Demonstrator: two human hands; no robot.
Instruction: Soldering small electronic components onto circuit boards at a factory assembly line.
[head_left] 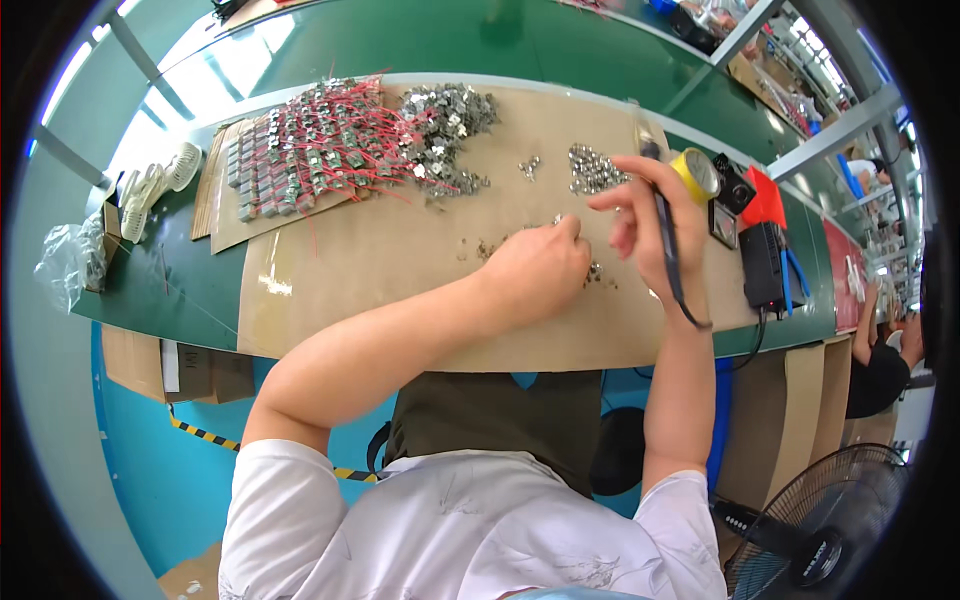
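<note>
My left hand rests low over the brown board, its fingertips pinched together. Whatever they hold is hidden or too small to name. Several tiny metal parts lie scattered around those fingers. To the right, my right hand is raised, closed around a slim black soldering iron whose cord trails down past the wrist. Beyond the hands, a heap of small shiny metal pieces sits on the board, with a smaller cluster left of it.
Rows of small grey parts with red wires and a pile of metal pieces cover the far left. At the right are a yellow roll, a black box and blue-handled pliers. A fan stands lower right.
</note>
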